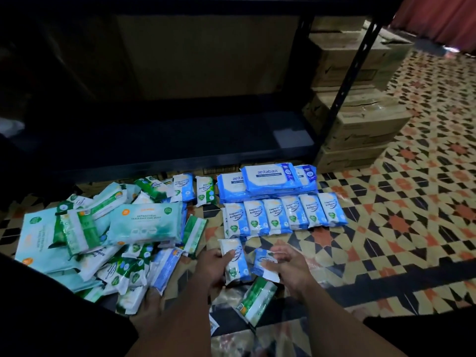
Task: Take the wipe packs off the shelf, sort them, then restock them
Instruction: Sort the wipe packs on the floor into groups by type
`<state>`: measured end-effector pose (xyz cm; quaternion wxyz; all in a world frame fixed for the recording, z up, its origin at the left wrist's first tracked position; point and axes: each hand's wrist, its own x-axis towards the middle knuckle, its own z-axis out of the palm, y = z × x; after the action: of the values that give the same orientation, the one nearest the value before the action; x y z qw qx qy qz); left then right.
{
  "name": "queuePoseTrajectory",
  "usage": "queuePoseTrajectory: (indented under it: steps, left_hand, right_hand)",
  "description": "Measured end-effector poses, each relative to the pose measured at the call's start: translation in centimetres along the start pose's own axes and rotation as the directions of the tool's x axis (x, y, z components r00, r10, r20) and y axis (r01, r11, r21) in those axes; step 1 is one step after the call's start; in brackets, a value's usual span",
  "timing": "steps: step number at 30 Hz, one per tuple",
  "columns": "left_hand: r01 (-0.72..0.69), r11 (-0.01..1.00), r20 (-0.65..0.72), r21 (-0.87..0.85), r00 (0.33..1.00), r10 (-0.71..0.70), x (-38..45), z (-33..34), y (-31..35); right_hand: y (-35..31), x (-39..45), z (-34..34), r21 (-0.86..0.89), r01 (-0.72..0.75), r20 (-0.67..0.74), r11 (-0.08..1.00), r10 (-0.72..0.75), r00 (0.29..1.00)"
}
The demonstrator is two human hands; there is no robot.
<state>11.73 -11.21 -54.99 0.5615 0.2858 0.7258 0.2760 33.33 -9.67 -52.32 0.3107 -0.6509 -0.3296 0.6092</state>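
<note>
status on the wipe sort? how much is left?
Done: shelf looks emptied; antabax packs stacked, a row of small blue packs lined up on the floor. In hand: left hand and right hand each hold a small blue pack. Left: the mixed pile is unsorted; restocking not started.

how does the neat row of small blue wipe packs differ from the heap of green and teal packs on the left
The row of small blue wipe packs lies side by side, all facing one way; the heap of green and teal packs is jumbled and overlapping. The row holds one size; the heap mixes large and small. Both lie on the patterned tile floor.
</note>
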Motion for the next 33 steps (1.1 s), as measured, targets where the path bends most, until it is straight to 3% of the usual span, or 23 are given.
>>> queuePoseTrajectory:
  steps: [7,11,14,17,20,23,26,33]
  left_hand:
    - [-0.018,1.0,-0.034,-0.022,0.999,0.017,0.7,1.0,-0.4]
    - [-0.056,0.998,-0.047,-0.02,0.997,0.055,1.0,1.9,-0.5]
    - [-0.094,0.996,-0.047,-0.006,0.994,0.094,1.0,2.2,-0.5]
    - [-0.104,0.993,-0.041,-0.048,0.994,0.102,1.1,2.4,-0.4]
    - [-0.097,0.991,-0.039,-0.094,0.995,0.094,0.8,2.6,-0.3]
    - [-0.109,0.99,-0.037,-0.091,0.994,0.106,1.0,2.6,-0.6]
    - [-0.109,0.992,-0.054,-0.067,0.993,0.105,1.3,2.6,-1.1]
    - [-0.115,0.993,-0.1,0.015,0.988,0.116,1.7,3.0,-2.2]
  right_hand:
    - [1.1,1.1,-0.3,-0.01,0.0,-0.025,1.0,0.0,1.0]
    - [0.8,1.2,0.0,0.01,-0.003,-0.105,1.0,0.004,0.994]
    - [0.5,1.5,-0.4,0.16,0.0,-0.185,0.987,0.031,0.982]
    - [-1.0,1.6,-0.7,0.384,-0.034,-0.168,0.923,0.106,0.98]
    - [-1.7,2.5,-1.1,0.496,-0.036,-0.178,0.868,0.142,0.974]
    - [-1.9,3.3,-0.6,0.466,-0.007,-0.255,0.885,0.142,0.956]
    - [-2.3,3.3,0.1,0.306,0.013,-0.31,0.952,0.087,0.947]
    - [-0.1,4.3,2.5,-0.064,-0.039,-0.175,0.997,0.027,0.984]
